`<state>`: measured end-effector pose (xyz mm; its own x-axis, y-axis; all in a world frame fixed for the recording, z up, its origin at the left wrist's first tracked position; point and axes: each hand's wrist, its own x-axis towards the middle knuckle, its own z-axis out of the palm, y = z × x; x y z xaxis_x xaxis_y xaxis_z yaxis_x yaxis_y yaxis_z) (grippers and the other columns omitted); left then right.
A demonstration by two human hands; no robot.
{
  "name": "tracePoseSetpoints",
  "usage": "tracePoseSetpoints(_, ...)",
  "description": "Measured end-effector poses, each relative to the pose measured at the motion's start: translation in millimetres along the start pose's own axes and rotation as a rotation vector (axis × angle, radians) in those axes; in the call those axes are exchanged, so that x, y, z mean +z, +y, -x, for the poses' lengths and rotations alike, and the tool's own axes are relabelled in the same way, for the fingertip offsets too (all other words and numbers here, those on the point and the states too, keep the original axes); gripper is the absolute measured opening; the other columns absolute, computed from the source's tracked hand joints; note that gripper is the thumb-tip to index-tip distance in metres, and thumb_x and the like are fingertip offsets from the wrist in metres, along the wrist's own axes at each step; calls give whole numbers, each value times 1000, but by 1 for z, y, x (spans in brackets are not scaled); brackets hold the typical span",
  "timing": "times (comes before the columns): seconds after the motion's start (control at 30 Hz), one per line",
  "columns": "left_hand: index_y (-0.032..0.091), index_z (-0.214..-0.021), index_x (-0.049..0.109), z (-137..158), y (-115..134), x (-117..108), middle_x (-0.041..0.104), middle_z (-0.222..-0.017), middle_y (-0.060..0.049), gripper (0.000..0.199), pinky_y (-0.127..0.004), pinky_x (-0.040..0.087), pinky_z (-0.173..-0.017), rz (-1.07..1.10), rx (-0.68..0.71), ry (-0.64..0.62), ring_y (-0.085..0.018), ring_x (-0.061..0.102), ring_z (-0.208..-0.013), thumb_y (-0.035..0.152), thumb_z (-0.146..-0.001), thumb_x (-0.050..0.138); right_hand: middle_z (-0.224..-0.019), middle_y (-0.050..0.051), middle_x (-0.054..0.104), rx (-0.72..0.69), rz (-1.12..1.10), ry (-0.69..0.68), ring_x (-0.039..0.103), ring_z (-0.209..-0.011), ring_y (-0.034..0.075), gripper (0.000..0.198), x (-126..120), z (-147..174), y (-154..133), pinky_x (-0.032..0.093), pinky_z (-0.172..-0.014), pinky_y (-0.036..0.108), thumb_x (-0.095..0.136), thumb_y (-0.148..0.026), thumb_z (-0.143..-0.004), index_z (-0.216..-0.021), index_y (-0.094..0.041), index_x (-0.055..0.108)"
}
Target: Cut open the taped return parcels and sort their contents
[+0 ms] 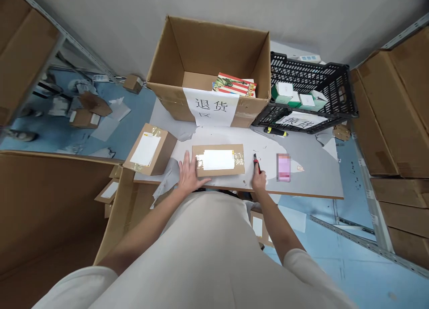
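A taped cardboard box (218, 171) with a white label lies flat on the table in front of me. My left hand (189, 173) rests at its left end, thumb and fingers spread apart. In my right hand (259, 180) is a red and black utility knife (256, 161), its tip pointing away from me, a little right of the box. The knife does not touch the box. Left of my left hand stands another taped cardboard box (165, 153) with a white label.
Behind sits a large open carton (214, 41) holding colourful printed packs (234, 85). Beside it a black crate (342, 92) holds green and white boxes (284, 91). A yellow and black tool (275, 131) and a pink rectangular item (283, 167) lie on the table (315, 179).
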<state>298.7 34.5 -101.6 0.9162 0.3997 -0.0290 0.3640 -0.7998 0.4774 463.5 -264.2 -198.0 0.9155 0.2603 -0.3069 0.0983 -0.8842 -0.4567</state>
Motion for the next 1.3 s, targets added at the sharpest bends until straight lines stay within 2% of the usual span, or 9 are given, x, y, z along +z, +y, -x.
tracePoseSetpoints(0.07,8,-150,6,18,-16,11,7,-155,-30,121,-57,25,-111,145,-118,7,-39,11,-145,62,-64,72,-114,15,47,74,37,31,47,-115,32,63,12,1,-1,36,-98,50,36,-23,-87,-149,-28,29)
tracePoseSetpoints(0.17,12,-145,26,28,-34,29,35,-149,-23,89,-49,33,-111,308,-177,-88,-33,32,-140,53,-76,64,-132,20,40,64,109,61,35,-127,38,62,8,4,-6,28,-101,60,41,-25,-86,-147,-25,33)
tracePoseSetpoints(0.27,15,-133,45,23,-40,43,53,-135,-17,61,-45,39,-107,428,-176,-124,-29,48,-129,48,-83,54,-147,18,28,-134,70,0,26,-136,37,73,-6,5,-21,25,-107,57,52,-34,-83,-150,-22,26)
tracePoseSetpoints(0.4,15,-125,51,13,-40,51,61,-123,-13,52,-40,47,-96,570,-253,-103,-25,58,-113,45,-82,53,-137,15,48,-398,-200,-217,44,-126,28,65,-20,5,-55,37,-104,43,53,-43,-83,-141,-16,40)
tracePoseSetpoints(0.53,15,-113,60,-1,-39,39,65,-107,-11,48,-35,51,-82,548,-293,-16,-21,62,-92,51,-82,53,-115,13,61,-329,-354,-129,57,-104,24,52,-28,7,-77,47,-90,38,44,-50,-89,-128,-16,53)
tracePoseSetpoints(0.77,17,-93,68,-38,-20,29,56,-76,-5,45,-32,47,-76,398,-255,-11,-19,55,-75,51,-88,40,-110,16,63,-127,-291,-18,56,-104,27,59,-32,-2,-86,44,-94,42,26,-55,-94,-118,-15,60)
tracePoseSetpoints(1.0,17,-108,68,-63,-33,37,66,-94,-7,49,-33,47,-87,513,-340,-100,-21,61,-89,52,-87,42,-117,9,66,-54,-489,-153,60,-110,23,52,-27,-30,-81,45,-97,40,41,-54,-88,-124,-21,59)
tracePoseSetpoints(1.13,14,-125,59,-43,-54,42,65,-119,-12,53,-35,47,-93,710,-336,-131,-21,60,-108,43,-86,36,-129,11,60,-66,-681,-173,58,-116,21,50,-20,-18,-60,46,-98,40,41,-40,-89,-133,-19,52)
tracePoseSetpoints(1.3,14,-121,61,-13,-61,58,66,-120,-11,56,-40,46,-99,738,-315,-231,-24,61,-110,35,-70,58,-132,12,57,-92,-510,-263,57,-117,23,67,3,16,-43,47,-96,42,55,-22,-75,-141,-22,42)
